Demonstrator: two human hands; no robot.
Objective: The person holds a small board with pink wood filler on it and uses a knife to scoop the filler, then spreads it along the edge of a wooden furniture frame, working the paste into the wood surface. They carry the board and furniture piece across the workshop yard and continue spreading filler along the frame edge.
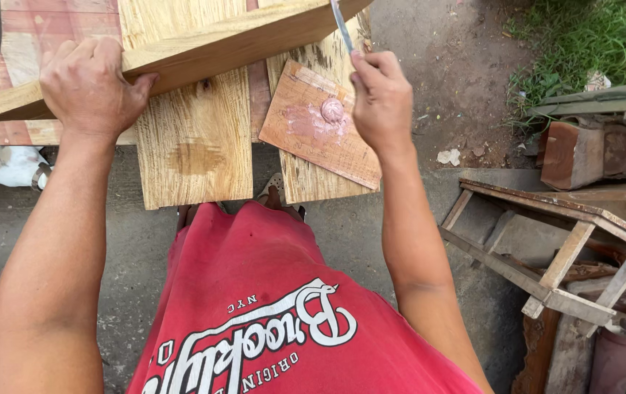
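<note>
Gripping a pale, rough-grained plank [203,44], the left hand [90,84] curls its fingers over it; the right hand [380,98] pinches one thin blade [341,25] above a reddish board [320,124] dabbed with pink putty [332,110].

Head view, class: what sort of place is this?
Probably an outdoor woodworking yard: wooden planks under the left hand, a bare wooden frame on concrete ground, grass beside dirt.

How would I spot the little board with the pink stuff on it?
Start at the wide pale planks laid side by side. Near the right hand, a small reddish-brown board lies tilted across them. Only it carries a pink smear with a round pink dab.
</note>
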